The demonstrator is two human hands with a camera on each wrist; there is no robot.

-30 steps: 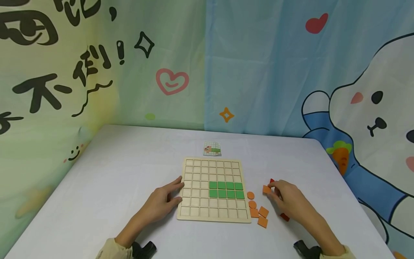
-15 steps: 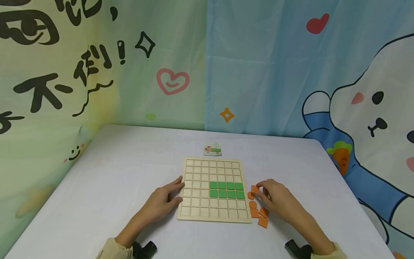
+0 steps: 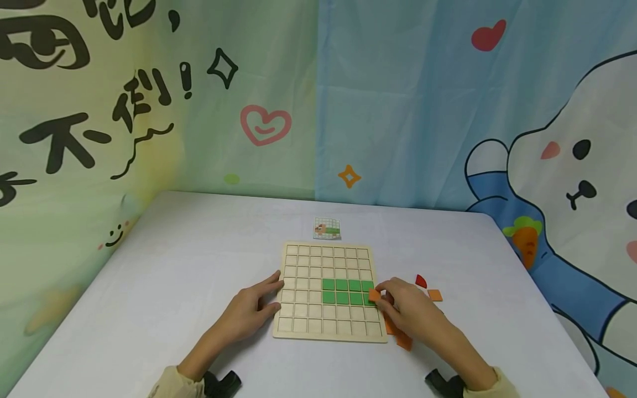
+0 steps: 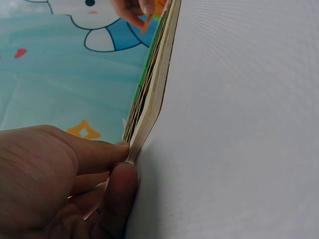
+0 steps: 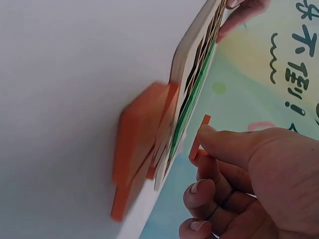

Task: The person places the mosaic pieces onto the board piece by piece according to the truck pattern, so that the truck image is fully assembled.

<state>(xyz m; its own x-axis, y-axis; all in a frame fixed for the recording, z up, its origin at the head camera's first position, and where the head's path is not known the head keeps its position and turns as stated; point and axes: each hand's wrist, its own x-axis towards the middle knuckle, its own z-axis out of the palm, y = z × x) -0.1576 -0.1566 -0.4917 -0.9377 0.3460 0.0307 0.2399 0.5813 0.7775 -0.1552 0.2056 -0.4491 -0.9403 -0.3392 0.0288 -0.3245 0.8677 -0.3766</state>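
Right hand (image 3: 412, 307) and orange square (image 3: 374, 295) have moved left, to right edge of board (image 3: 301, 287), over green tiles (image 3: 342, 298). Right grip pinches square; left hand (image 3: 243, 314), fingers spread, touches board. Likely placing step; next calls for careful alignment.

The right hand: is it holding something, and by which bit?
The right hand pinches a flat orange square tile by the side nearest the hand, with the far side sticking out.

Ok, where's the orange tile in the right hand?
In the head view, the right hand pinches the orange tile above the gridded board's right edge, at the right end of the green tiles.
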